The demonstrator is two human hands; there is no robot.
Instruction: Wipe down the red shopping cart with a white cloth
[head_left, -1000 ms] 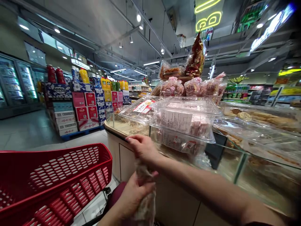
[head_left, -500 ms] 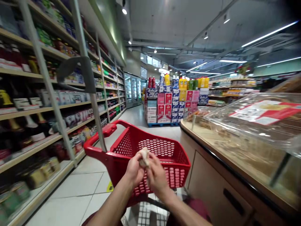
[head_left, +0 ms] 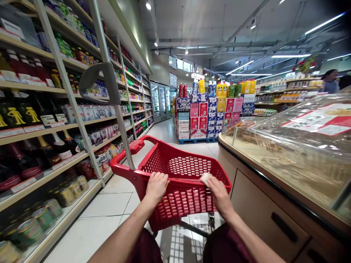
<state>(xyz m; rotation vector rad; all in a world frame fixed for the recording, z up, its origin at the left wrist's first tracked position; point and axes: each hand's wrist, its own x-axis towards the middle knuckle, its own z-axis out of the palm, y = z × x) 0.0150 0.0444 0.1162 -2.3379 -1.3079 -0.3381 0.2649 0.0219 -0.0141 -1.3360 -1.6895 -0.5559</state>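
A red plastic shopping cart with perforated basket walls stands right in front of me, side-on. My left hand is closed over the near rim of its basket, toward the handle end. Farther right, my right hand holds a small crumpled white cloth at the near rim, close to the basket's right end. My fingers partly cover the cloth. From the handle end rises a metal pole with a grey plastic loop.
Shelves of bottles and cans line the left side. On the right is a wooden counter bearing clear plastic food covers. Stacked drink cartons stand on a blue pallet ahead. A person is at the far right.
My hands were together around the cloth above the basket. They have moved apart: the left now grips the rim, and the right has carried the cloth rightward to the rim.
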